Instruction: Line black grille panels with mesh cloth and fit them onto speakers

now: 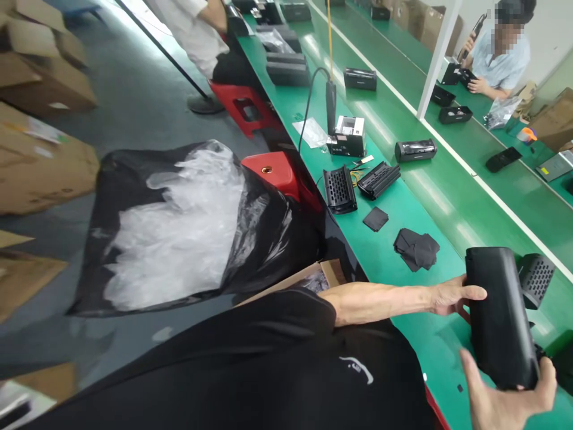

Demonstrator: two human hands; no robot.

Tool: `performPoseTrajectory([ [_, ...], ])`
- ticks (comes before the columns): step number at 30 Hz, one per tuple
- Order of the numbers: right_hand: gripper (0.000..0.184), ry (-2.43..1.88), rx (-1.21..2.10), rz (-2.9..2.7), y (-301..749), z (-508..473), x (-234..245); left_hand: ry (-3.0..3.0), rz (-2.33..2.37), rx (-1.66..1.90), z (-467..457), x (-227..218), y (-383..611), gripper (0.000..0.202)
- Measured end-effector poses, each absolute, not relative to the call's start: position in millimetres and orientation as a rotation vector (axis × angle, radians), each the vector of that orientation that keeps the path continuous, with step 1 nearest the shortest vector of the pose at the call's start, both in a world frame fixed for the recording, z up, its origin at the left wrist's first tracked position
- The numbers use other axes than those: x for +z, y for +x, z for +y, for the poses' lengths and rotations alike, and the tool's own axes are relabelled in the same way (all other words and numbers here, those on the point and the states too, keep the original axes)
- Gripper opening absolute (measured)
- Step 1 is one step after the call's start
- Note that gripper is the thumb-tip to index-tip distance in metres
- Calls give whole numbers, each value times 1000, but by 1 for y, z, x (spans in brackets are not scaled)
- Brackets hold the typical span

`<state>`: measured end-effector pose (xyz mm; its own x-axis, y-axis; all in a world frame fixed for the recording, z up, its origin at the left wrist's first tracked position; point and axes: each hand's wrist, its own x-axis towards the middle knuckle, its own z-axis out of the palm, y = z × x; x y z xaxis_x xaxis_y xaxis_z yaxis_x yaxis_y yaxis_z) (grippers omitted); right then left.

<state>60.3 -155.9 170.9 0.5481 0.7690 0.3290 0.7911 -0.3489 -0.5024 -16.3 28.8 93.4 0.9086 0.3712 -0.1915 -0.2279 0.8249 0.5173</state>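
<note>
Over the green bench at the lower right is a black plastic housing (501, 316), long and rounded with a smooth face. My left hand (452, 297) grips its upper left edge, thumb on the face and fingers behind. At the lower end, my right hand (510, 406) cups the housing with its fingers at the corner; its thumb stands out to the left, off the surface. Just behind the housing is a black perforated part (536, 279). Black square sheets (416, 248) lie in a loose pile on the bench, with a smaller stack (375, 219) nearby.
Two perforated black shells (340, 190) with yellow wires lie farther up the bench. A corded screwdriver (330, 107) hangs beside a screw feeder (349, 136). Closed black housings (415, 150) rest on the green conveyor. Left are a bag of clear plastic (179, 227) and a red stool (271, 172). Co-workers sit beyond.
</note>
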Motion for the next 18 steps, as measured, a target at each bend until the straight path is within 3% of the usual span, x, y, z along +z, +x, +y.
performPoseTrajectory([
  [3,119,-2090,-288,-1053,52,-153,164,581,264,265,43,111,-26,87],
  [7,94,-2143,-117,-1024,68,-165,180,967,275,328,93,138,-47,109],
  [10,93,-2161,81,-960,72,-174,188,1307,128,338,127,160,-58,122],
  [18,107,-2168,263,-958,85,-177,190,1291,79,310,128,163,-67,95],
])
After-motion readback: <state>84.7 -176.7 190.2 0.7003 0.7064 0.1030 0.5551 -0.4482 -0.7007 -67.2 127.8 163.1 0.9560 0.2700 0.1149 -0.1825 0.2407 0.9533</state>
